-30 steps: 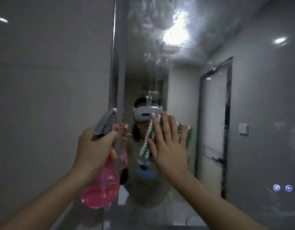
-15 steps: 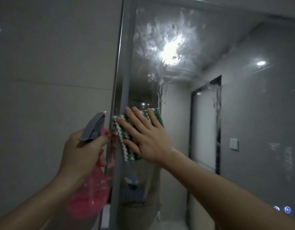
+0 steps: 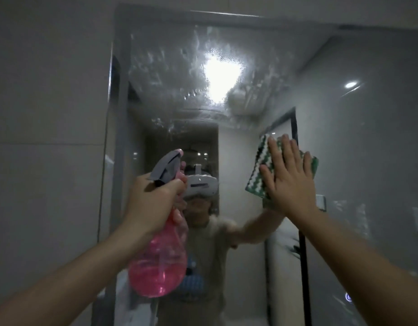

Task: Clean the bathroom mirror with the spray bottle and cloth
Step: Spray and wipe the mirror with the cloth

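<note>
Mirror (image 3: pixel 226 142): large wall-mounted pane, smooth and reflective, thin pale edge at left and top. The upper area carries a wide film of spray droplets and smears around the reflected ceiling light; lower and right areas show fainter hazy patches. Two small lit buttons glow at lower right.

Cloth (image 3: pixel 262 170): folded pad, green and white in a zigzag weave, nubbly and soft-looking. It lies flat against the glass at mid-height, right of centre, below the wet film.

Right hand (image 3: pixel 289 177): fingers straight and spread, palm pressing the cloth to the mirror.

Spray bottle (image 3: pixel 158 260): translucent pink plastic, bulbous body narrowing to a slim neck, grey trigger head with pink nozzle tip. Held up in front of the mirror's left part; whether it touches the glass cannot be told.

Left hand (image 3: pixel 151 203): fingers curled round the bottle's neck just under the trigger head.

Wall (image 3: pixel 50 114): plain grey tile, glossy, left of the mirror.

Risks, as judged:
- Wet film above may run downward over glass the cloth has passed, leaving streaks.
- Cloth is held by flat pressure alone; on slick wet glass it may slide out or unfold.
- Bottle neck may slip if the hand is damp.
- Trigger may be squeezed by accident.
- Upper edge may go unwiped through reach.
</note>
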The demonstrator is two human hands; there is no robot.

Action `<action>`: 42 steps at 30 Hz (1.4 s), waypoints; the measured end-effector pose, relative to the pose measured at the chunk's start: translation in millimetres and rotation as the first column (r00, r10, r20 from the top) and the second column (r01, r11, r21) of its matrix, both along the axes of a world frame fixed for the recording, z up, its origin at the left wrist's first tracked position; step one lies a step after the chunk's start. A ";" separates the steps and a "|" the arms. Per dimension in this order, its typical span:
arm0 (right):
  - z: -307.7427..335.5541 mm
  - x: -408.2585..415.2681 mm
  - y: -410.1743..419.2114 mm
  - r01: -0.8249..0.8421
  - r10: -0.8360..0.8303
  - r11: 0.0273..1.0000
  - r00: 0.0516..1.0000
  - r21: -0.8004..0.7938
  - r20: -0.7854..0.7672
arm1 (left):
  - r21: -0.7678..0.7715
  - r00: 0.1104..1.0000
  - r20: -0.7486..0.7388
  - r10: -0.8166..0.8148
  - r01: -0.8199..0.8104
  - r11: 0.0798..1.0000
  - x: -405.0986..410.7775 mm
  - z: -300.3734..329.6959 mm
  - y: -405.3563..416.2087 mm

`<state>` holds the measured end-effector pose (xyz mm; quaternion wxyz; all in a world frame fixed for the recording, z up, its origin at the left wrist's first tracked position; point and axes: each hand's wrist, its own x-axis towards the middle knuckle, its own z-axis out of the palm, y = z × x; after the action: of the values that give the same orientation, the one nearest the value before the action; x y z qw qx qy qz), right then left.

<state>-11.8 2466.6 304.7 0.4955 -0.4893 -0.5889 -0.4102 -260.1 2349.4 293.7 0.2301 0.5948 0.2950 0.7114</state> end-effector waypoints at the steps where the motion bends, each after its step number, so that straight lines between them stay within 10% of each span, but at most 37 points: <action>1: -6.7 4.3 0.7 0.003 -0.003 1.000 0.999 0.007 -0.034 | -0.020 1.000 0.010 -0.018 0.018 1.000 4.7 -3.6 3.3; 9: -41.7 -36.8 -0.8 -0.001 0.005 1.000 0.968 0.017 -0.251 | -0.095 1.000 -0.004 0.008 -0.009 0.995 -9.7 -32.2 5.1; 25: -188.8 -195.5 -12.1 -0.106 0.071 0.993 0.892 0.055 0.445 | -0.265 0.960 0.215 0.179 -0.119 0.957 -82.0 -197.1 -24.7; 42: -349.1 -164.2 -8.1 -0.156 0.136 0.987 0.730 -0.031 0.669 | -0.538 0.898 0.196 0.395 -0.238 0.809 -78.5 -314.0 -36.5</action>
<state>-176.0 2458.5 -44.4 0.2886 -0.2550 -0.7582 -0.5262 -338.6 2312.9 -20.3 0.2953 0.3415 0.5271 0.7200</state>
